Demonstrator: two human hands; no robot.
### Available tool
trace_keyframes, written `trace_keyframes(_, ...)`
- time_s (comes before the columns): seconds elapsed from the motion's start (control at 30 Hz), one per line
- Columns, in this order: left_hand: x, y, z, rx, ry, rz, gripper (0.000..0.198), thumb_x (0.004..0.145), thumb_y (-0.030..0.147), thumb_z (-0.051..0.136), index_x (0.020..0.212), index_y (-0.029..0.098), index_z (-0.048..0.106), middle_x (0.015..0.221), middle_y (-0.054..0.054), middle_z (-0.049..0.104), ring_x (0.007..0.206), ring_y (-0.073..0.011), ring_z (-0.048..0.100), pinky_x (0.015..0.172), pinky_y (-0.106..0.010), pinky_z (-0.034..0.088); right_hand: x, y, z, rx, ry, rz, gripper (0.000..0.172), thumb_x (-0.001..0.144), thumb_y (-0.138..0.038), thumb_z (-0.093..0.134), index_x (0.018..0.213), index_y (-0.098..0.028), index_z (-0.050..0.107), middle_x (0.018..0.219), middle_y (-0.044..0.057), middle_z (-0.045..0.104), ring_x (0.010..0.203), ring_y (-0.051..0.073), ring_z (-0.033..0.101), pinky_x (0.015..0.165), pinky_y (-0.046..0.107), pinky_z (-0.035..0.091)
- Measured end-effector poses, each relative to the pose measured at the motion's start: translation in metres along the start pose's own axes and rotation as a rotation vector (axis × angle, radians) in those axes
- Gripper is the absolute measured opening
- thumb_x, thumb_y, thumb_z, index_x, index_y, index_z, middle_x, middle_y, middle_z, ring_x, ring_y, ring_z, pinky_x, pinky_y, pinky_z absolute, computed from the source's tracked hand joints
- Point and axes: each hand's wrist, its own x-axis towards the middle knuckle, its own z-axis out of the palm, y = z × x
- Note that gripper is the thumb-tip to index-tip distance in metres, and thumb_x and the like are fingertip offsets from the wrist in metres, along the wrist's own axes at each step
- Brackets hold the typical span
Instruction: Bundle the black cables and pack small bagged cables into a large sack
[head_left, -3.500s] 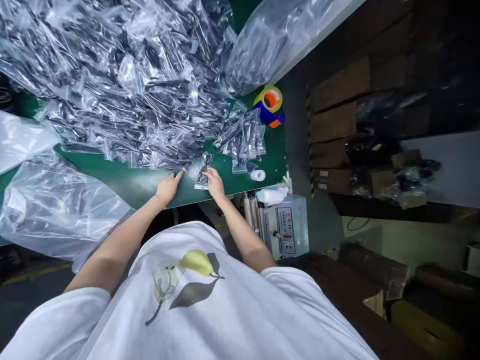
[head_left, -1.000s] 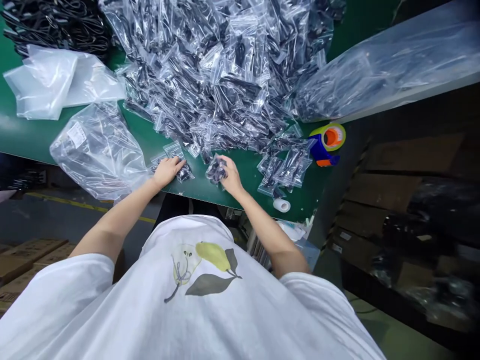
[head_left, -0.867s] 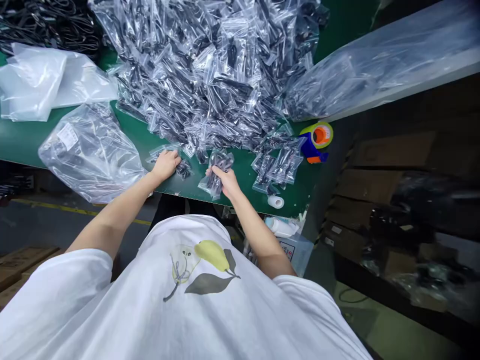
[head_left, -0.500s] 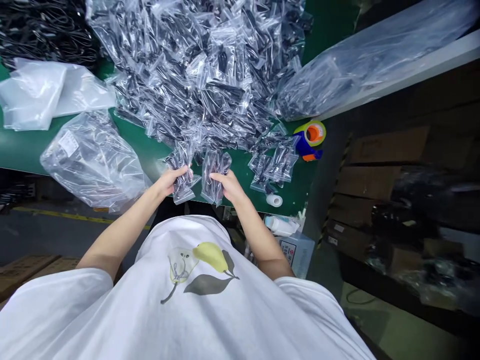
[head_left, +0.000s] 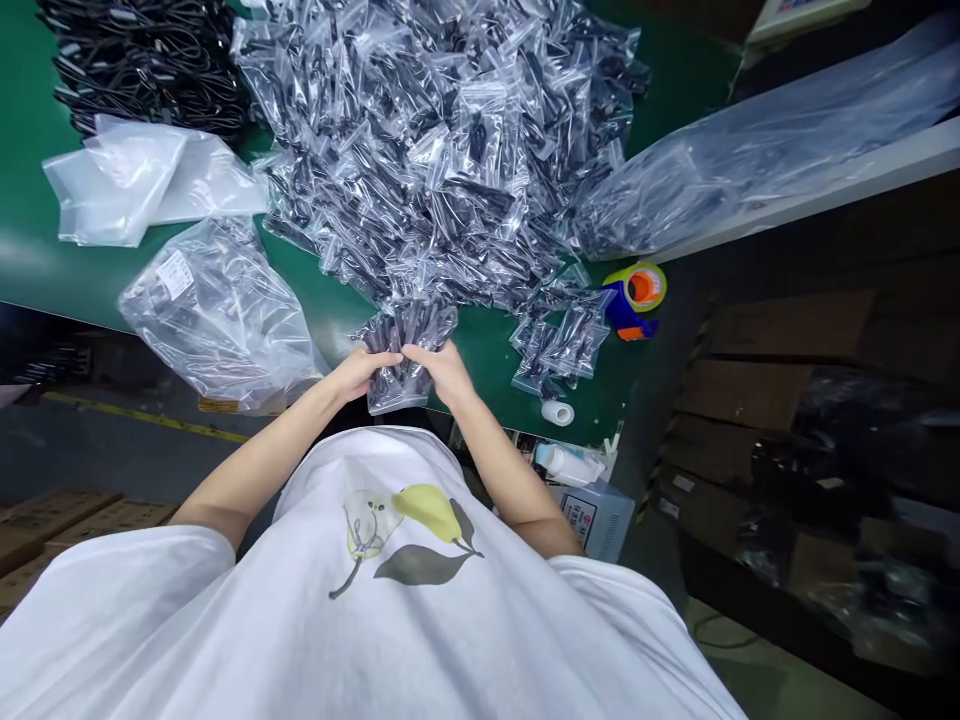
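Observation:
Both hands meet at the table's front edge around a bunch of clear zip bags [head_left: 399, 388] with black cables inside. My left hand [head_left: 361, 372] is closed on the left side of the bunch, thumb across its front. Its right side is gripped by my right hand [head_left: 444, 374], with that thumb pointing inward too. The two thumb tips nearly touch. Just beyond the hands spreads a large heap of bagged black cables [head_left: 420, 190]. To the right lies a smaller group of the same bags [head_left: 566, 345]. How many bags I hold cannot be made out.
A tape dispenser [head_left: 636, 300] and a small white roll [head_left: 557, 412] lie at the right. Leftward are a large clear bag [head_left: 225, 320], flat plastic bags [head_left: 154, 185] and unbagged black cables [head_left: 150, 65]. A plastic-covered ledge [head_left: 780, 150] borders the green table [head_left: 330, 315].
The hands have come together, and the two separate bunches of bags they held are now pressed into one. The whole view has shifted slightly, with the table items appearing farther right.

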Motion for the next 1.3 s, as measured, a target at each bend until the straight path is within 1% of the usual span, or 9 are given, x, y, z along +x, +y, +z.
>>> trace_keyframes(0.07,-0.002,0.001,-0.002,-0.015,-0.017,-0.027,0.038,0.055,0.016,0.085,0.091,0.012,0.073,0.084,-0.009,0.079,0.079,-0.0249,0.075,0.085,-0.043,0.06,0.003,0.004,0.014,-0.029,0.015,-0.015,0.042,0.055,-0.027,0.085,0.092,-0.021,0.068,0.099,0.002,0.076,0.101,0.024,0.069,0.099,0.039,0.051)
trace_keyframes(0.13,-0.006,0.003,-0.007,-0.035,-0.024,-0.04,0.034,0.058,0.015,0.082,0.09,0.012,0.072,0.084,-0.01,0.079,0.081,-0.0265,0.076,0.086,-0.045,0.06,0.005,0.005,0.021,-0.035,0.004,-0.003,0.04,0.055,-0.026,0.084,0.092,-0.021,0.069,0.098,0.002,0.076,0.099,0.024,0.069,0.097,0.04,0.052)
trace_keyframes(0.3,-0.017,0.011,-0.02,-0.119,-0.019,-0.005,0.033,0.064,0.015,0.078,0.097,0.014,0.072,0.094,-0.008,0.08,0.092,-0.0259,0.076,0.095,-0.043,0.059,0.005,-0.005,0.018,0.002,-0.142,0.081,0.042,0.053,-0.027,0.087,0.092,-0.019,0.071,0.095,0.003,0.078,0.094,0.025,0.072,0.092,0.04,0.055)
trace_keyframes(0.47,-0.021,0.018,-0.03,-0.181,-0.013,0.017,0.037,0.065,0.016,0.083,0.1,0.012,0.072,0.091,-0.009,0.08,0.088,-0.0261,0.077,0.098,-0.045,0.059,0.004,-0.014,0.018,0.02,-0.228,0.17,0.046,0.051,-0.028,0.088,0.094,-0.019,0.073,0.091,0.004,0.079,0.09,0.026,0.073,0.092,0.042,0.055)
trace_keyframes(0.6,-0.019,0.021,-0.038,-0.22,-0.005,0.027,0.034,0.068,0.016,0.083,0.1,0.011,0.072,0.092,-0.01,0.08,0.09,-0.0266,0.077,0.099,-0.046,0.059,0.005,-0.014,0.023,0.037,-0.243,0.196,0.045,0.052,-0.027,0.086,0.094,-0.02,0.073,0.088,0.003,0.079,0.09,0.027,0.073,0.094,0.043,0.055)
trace_keyframes(0.77,-0.015,0.019,-0.044,-0.253,0.0,0.029,0.031,0.075,0.018,0.079,0.104,0.01,0.072,0.097,-0.011,0.08,0.093,-0.0268,0.077,0.1,-0.046,0.059,0.003,-0.016,0.025,0.05,-0.261,0.188,0.042,0.055,-0.024,0.085,0.096,-0.02,0.074,0.094,0.002,0.08,0.095,0.026,0.073,0.097,0.04,0.055)
trace_keyframes(1.0,-0.01,0.013,-0.053,-0.282,0.018,0.025,0.029,0.077,0.015,0.076,0.105,0.009,0.072,0.098,-0.013,0.08,0.091,-0.0262,0.077,0.097,-0.045,0.06,0.012,-0.015,0.011,0.023,-0.23,0.159,0.034,0.06,-0.024,0.083,0.093,-0.018,0.075,0.097,0.005,0.08,0.096,0.024,0.074,0.093,0.037,0.056)
trace_keyframes(1.13,0.01,0.01,-0.054,-0.287,0.063,0.016,0.025,0.079,0.014,0.073,0.103,0.008,0.072,0.095,-0.012,0.079,0.087,-0.0237,0.077,0.093,-0.041,0.061,0.027,-0.005,-0.001,-0.011,-0.128,0.144,0.028,0.061,-0.023,0.081,0.088,-0.018,0.074,0.093,0.005,0.079,0.091,0.021,0.074,0.088,0.034,0.057)
trace_keyframes(1.3,0.062,0.007,-0.05,-0.261,0.206,0.029,0.021,0.079,0.005,0.068,0.099,0.011,0.069,0.085,-0.007,0.076,0.081,-0.018,0.075,0.084,-0.033,0.061,0.038,0.01,-0.008,-0.073,-0.05,0.134,0.021,0.063,-0.019,0.076,0.083,-0.018,0.072,0.09,0.007,0.079,0.09,0.023,0.074,0.089,0.038,0.058)
